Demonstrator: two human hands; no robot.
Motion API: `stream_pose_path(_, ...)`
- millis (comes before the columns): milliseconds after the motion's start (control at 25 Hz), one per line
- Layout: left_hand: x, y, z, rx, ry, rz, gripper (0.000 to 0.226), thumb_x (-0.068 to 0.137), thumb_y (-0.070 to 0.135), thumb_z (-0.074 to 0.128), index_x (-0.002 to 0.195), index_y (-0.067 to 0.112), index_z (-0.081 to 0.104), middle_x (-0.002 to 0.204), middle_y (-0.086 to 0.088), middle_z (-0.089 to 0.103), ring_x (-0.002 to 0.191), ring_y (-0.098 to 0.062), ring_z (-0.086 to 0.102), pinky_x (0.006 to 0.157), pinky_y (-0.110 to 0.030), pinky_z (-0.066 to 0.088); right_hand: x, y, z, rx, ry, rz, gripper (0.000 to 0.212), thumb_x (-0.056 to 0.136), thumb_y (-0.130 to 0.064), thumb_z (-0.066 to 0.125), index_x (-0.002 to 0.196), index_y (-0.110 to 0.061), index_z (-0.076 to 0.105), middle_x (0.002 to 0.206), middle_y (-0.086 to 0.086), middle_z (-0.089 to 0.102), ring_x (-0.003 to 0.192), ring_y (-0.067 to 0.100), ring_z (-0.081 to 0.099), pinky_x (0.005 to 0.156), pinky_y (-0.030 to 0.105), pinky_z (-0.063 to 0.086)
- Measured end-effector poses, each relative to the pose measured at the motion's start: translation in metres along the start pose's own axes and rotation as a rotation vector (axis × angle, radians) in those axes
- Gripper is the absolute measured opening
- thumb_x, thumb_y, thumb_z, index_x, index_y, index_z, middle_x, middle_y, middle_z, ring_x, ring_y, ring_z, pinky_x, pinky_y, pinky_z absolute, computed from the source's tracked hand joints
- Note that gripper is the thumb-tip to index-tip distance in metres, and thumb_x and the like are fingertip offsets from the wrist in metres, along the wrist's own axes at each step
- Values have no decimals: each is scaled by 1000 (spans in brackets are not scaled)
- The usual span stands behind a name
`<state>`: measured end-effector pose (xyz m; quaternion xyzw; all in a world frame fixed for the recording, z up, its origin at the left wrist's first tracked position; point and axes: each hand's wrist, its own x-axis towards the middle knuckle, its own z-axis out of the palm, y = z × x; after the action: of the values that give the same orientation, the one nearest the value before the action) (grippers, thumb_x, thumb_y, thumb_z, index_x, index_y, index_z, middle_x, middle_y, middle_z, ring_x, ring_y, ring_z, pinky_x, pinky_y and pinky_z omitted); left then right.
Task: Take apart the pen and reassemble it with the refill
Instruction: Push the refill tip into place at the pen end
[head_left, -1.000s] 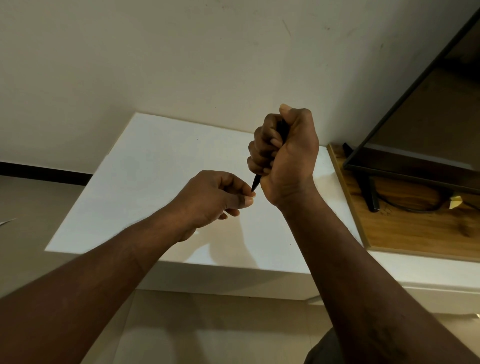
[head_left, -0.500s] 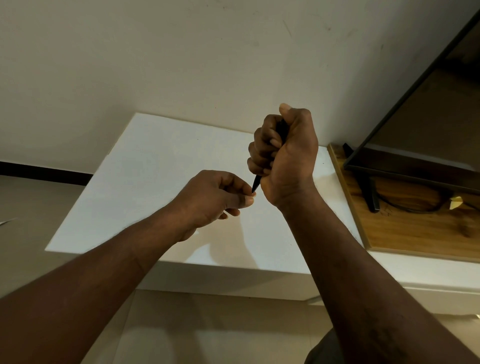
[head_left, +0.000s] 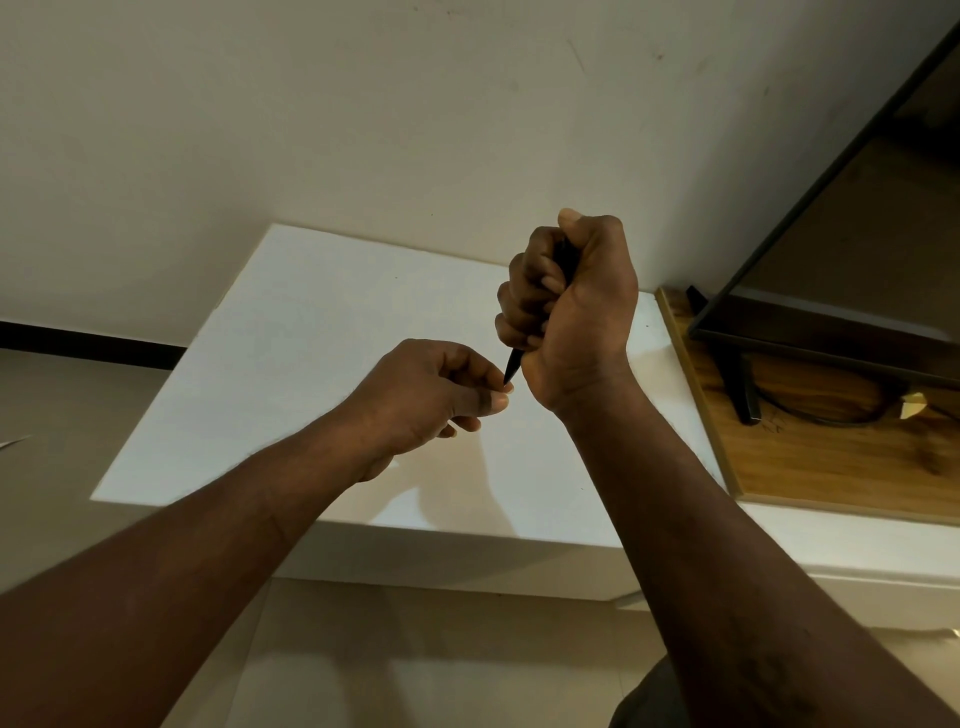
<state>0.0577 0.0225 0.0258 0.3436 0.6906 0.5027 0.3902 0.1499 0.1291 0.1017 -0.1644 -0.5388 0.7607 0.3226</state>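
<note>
My right hand (head_left: 576, 306) is a fist wrapped around a black pen (head_left: 512, 367), held above the white table (head_left: 291, 332). Only the pen's pointed lower end sticks out below the fist, and a dark strip of barrel shows between the fingers. My left hand (head_left: 431, 400) sits just below and left of it, thumb and forefinger pinched together at the pen's tip. Whatever lies between those fingertips is too small to make out. No loose refill is in sight.
A wall rises behind the table. To the right, a wooden board (head_left: 831, 447) carries a dark screen (head_left: 852, 244) on a black stand with a cable. The table's front edge (head_left: 415, 535) drops to a tiled floor.
</note>
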Motion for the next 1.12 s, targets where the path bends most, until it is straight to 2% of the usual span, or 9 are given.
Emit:
stream_pose_path(480,0,1,1,3,7,1,9,85,26,85,92,31,81,84,12,81,75,-6,77,62,-22,52,-1,0,1,9,4,2,44,102,-33,33,63,-17,22,52,-3,18,48,16,9,48,25,15)
stream_pose_path(1120,0,-1,0,19,0,7,6,86,28,84,90,31,81,84,13,81,75,-5,77,57,-17,52,0,0,2,16,24,13,44,104,-31,31,64,-17,22,54,-1,17,49,16,9,49,25,14)
